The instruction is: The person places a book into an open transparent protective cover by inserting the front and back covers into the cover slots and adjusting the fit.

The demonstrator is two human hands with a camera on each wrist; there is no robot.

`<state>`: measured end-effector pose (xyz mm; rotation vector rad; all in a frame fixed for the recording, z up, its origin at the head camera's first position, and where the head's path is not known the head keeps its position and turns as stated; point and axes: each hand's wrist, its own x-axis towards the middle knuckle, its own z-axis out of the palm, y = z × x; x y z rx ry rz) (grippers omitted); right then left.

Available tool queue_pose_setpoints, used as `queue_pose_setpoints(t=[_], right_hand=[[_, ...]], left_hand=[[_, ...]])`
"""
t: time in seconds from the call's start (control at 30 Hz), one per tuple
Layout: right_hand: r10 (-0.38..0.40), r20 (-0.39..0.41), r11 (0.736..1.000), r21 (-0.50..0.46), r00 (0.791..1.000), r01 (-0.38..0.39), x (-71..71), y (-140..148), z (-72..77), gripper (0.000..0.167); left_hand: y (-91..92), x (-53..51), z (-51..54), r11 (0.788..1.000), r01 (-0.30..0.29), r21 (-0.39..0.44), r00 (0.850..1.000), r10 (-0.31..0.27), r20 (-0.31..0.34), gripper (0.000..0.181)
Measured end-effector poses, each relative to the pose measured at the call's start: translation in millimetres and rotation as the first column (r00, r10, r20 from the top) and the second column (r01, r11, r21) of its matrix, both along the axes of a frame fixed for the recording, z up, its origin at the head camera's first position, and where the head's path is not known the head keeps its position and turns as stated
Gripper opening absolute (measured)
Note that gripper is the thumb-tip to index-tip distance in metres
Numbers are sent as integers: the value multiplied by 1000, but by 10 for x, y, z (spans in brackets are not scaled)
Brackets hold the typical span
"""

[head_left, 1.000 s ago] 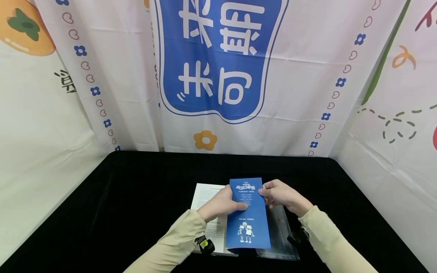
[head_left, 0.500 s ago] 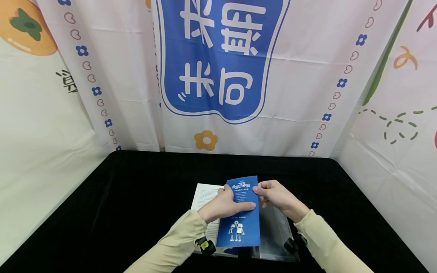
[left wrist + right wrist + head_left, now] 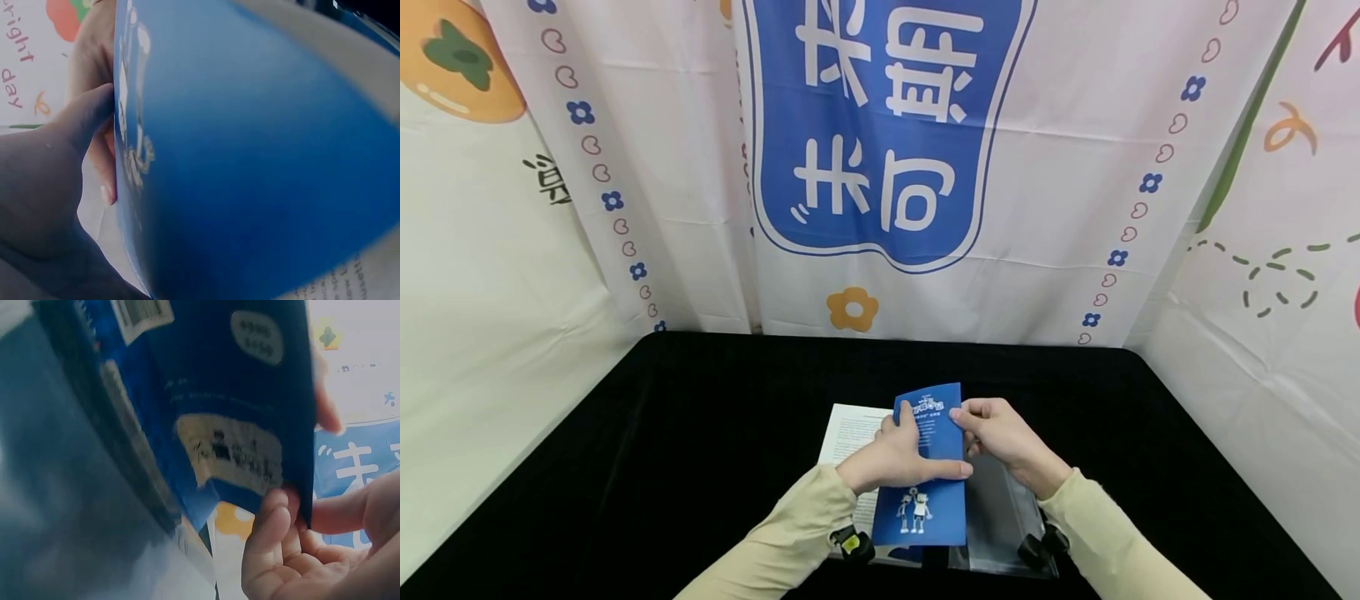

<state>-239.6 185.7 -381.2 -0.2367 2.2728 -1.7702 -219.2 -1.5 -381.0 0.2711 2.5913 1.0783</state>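
Note:
A blue printed cover flap stands raised over an open book. My left hand lies spread across its printed face, thumb and forefinger extended; its other fingers are partly hidden. With thumb and fingertips my right hand pinches the flap's upper right edge. The right wrist view shows that pinch at a corner of the blue flap, near a pale label, by my right hand. Close up in the left wrist view, the blue flap bends beside my left hand.
Right of the flap lies a clear plastic sleeve on the black tabletop. Printed cloth hangs behind and on both sides. Each wrist wears a small black device.
The blue flap has shifted left over the book's page. My right hand has moved left with it, and my left hand has slid across the flap, its forefinger now on top.

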Motion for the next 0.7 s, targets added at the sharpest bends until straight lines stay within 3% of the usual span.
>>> queue_pose_setpoints(t=[0.3, 0.53, 0.7], right_hand=[[12, -12, 1000, 10, 1000, -12, 15, -22, -2, 23], [116, -4, 981, 155, 993, -114, -5, 72, 101, 31], [84, 19, 968, 237, 996, -86, -41, 153, 117, 36]], left_hand=[[31, -9, -14, 998, -3, -66, 1000, 2, -11, 133], [33, -20, 0, 999, -23, -46, 1000, 22, -3, 134], [26, -16, 0, 998, -32, -59, 999, 32, 1, 134]])
